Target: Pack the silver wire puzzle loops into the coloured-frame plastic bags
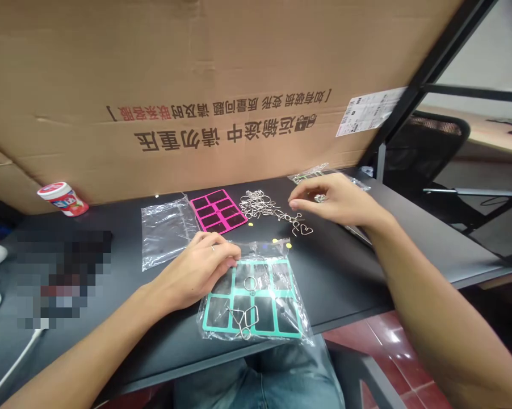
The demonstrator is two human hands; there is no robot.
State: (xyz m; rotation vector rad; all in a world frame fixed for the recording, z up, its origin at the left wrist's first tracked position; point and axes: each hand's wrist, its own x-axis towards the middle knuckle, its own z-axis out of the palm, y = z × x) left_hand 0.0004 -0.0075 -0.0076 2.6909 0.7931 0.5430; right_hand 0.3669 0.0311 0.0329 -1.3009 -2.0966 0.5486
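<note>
Cardboard [196,57] backs the desk [341,284]; a plastic sleeve [168,230] and pink grid [238,219] lie left of the wire shapes [256,204]. Left hand [200,267] bends over the bagged teal grid's [264,296] upper left corner, right hand [339,199] curls nearby; whether either's fingers clamp anything, I cannot tell.

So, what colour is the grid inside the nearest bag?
The grid is turquoise, best seen in the head view.
</note>
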